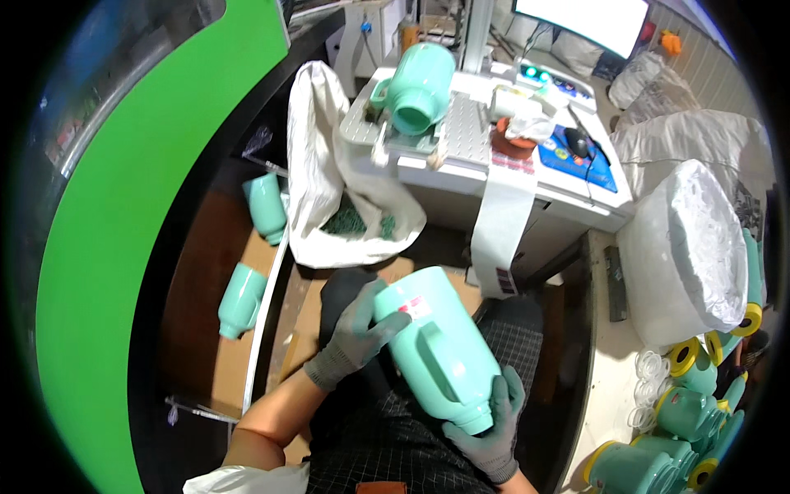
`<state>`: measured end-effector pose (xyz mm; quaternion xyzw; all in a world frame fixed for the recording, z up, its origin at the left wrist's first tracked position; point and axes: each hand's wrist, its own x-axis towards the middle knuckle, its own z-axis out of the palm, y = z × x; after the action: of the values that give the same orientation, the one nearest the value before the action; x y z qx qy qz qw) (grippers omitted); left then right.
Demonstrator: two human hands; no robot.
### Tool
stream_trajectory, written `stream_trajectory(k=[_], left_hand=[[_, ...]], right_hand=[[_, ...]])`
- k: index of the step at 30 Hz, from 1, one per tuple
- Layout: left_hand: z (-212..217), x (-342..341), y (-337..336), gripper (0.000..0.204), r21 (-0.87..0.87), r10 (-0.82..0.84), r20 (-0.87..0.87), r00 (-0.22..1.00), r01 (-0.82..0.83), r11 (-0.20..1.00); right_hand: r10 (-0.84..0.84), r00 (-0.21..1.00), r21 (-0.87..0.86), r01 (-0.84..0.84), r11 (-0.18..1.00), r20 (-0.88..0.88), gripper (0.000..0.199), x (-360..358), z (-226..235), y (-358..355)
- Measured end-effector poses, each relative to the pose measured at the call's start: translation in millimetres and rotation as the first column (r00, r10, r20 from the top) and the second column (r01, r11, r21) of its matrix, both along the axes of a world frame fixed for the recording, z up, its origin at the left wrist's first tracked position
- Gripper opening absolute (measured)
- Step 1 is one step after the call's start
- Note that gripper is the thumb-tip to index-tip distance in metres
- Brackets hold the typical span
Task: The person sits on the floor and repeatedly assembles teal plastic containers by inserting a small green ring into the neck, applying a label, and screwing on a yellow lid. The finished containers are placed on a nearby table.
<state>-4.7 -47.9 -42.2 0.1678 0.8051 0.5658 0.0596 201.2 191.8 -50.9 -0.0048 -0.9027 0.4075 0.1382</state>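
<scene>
Knit-gloved hands (pixel 354 336) hold a smooth, glossy, cylindrical jug (pixel 445 313).

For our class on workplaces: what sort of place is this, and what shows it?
Probably a factory workstation: the held pale-green jug resembles the similar jugs crowded at right, and a white workbench carries another jug and a computer mouse.
</scene>
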Motion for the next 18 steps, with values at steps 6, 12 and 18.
stream_trajectory(k=[6, 12, 18], left_hand=[[61, -159, 62, 0.066, -0.28, -0.024, -0.788, 0.615, -0.323, 0.904], [68, -309, 70, 0.063, -0.475, -0.504, -0.85, 0.154, -0.637, 0.607], [103, -198, 47, 0.066, -0.188, -0.152, -0.98, 0.125, -0.372, 0.909]], right_hand=[[-0.508, 0.861, -0.673, 0.353, 0.65, -0.039, 0.098, -35, 35, 40], [-0.508, 0.725, -0.272, 0.43, 0.861, -0.464, 0.092, -86, 45, 84], [-0.29, 0.714, 0.239, 0.541, 0.807, -0.637, 0.092, -144, 65, 105]])
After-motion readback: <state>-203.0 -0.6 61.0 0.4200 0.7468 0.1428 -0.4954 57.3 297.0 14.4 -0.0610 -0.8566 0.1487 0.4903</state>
